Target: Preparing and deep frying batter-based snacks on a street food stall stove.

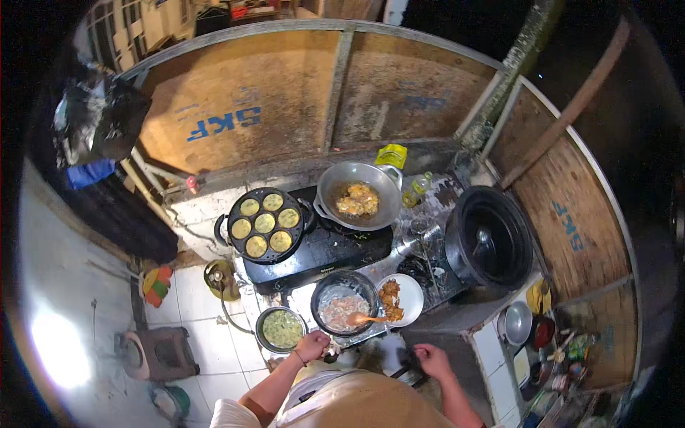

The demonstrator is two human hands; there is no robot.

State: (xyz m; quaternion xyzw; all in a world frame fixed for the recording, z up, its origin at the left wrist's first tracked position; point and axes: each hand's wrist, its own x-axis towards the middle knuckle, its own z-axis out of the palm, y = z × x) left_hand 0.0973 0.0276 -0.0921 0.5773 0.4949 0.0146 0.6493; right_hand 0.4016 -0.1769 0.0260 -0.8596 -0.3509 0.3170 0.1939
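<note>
My left hand [313,345] is curled in front of my body, beside a pot of green batter [281,328]. A small pale thing shows by its fingers; whether they grip it is unclear. My right hand [432,360] hangs below the counter's front edge, fingers bent, their inner side hidden. Between and beyond the hands, a dark bowl [320,289] holds a pale, pinkish batter [342,311] with a wooden spoon [366,319] resting in it. Brown fried pieces [392,300] lie on a white plate [412,299] touching that bowl.
A black gas stove [316,266] carries a round moulded pan [265,226] of yellow-green cakes and a metal wok [386,200] with fritters [357,199] in oil. An oil bottle [417,190] and a large black bucket [489,238] stand right. A gas cylinder [222,279] is on the left floor.
</note>
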